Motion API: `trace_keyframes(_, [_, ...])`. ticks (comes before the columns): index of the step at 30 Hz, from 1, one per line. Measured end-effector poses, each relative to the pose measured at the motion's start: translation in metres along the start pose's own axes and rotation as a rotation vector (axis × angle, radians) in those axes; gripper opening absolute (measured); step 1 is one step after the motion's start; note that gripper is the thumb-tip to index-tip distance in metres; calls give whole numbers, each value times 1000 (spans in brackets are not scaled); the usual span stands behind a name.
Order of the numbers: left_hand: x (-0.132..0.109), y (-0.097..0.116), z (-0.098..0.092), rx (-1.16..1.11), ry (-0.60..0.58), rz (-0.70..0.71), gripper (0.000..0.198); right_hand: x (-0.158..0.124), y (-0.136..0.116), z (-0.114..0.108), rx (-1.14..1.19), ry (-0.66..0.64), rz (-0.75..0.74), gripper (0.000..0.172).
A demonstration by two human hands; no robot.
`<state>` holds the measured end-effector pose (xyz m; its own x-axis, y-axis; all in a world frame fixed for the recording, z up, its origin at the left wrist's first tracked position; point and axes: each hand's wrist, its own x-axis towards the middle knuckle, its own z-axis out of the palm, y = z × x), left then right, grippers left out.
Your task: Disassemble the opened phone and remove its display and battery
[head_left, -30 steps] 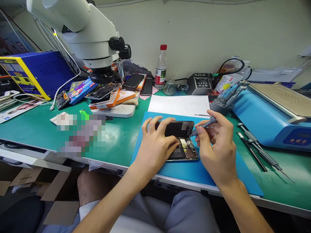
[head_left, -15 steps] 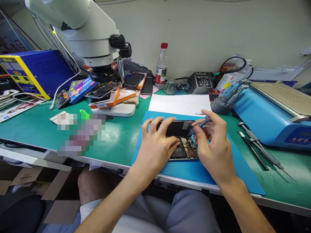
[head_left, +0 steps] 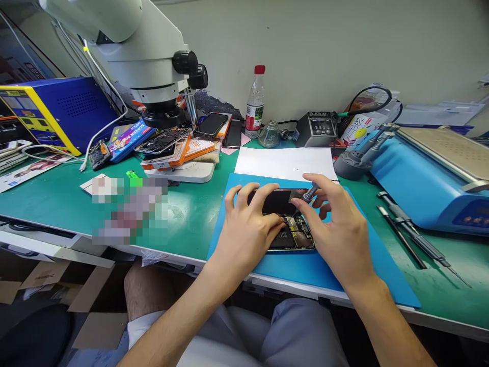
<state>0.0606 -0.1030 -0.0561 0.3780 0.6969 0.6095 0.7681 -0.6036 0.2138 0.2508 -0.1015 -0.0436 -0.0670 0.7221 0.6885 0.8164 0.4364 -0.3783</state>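
Note:
An opened phone [head_left: 283,239] lies on the blue mat, its inner parts and battery facing up. Its dark screen [head_left: 275,202] is raised along the far side. My left hand [head_left: 248,224] grips the phone from the left, fingers over the raised screen and thumb side down by the body. In my right hand [head_left: 338,224] is a grey screwdriver [head_left: 310,192], tilted, its lower end down at the upper edge of the phone's insides. The right index finger and thumb are spread around the handle; the other fingers curl behind it. The exact tip contact is too small to tell.
A white paper sheet [head_left: 282,159] lies beyond the blue mat [head_left: 382,265]. At right are a slim screwdriver [head_left: 414,234], a black pen-like tool [head_left: 403,239], a bit holder [head_left: 349,162] and a blue machine [head_left: 424,188]. A microscope [head_left: 153,66] overhangs stacked phones and boxes at left.
My right thumb and index finger have shifted left and spread further apart around the screwdriver, which now leans less. My left hand and the phone stay nearly still; the view has shifted slightly.

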Motion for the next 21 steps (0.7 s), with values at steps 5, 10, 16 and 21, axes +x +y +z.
trace_keyframes(5, [0, 0, -1, -8, -8, -11, 13, 0, -1, -1, 21, 16, -27, 45])
trace_keyframes(10, [1, 0, -1, -10, -7, -13, 13, -1, -1, -2, 89, 28, -30, 48])
trace_keyframes(16, [0, -1, -1, -4, -13, -13, 14, -3, -2, -3, 94, 52, -28, 48])
trace_keyframes(21, [0, 0, 0, -1, -7, -13, 15, -5, -4, -2, 47, 51, -9, 45])
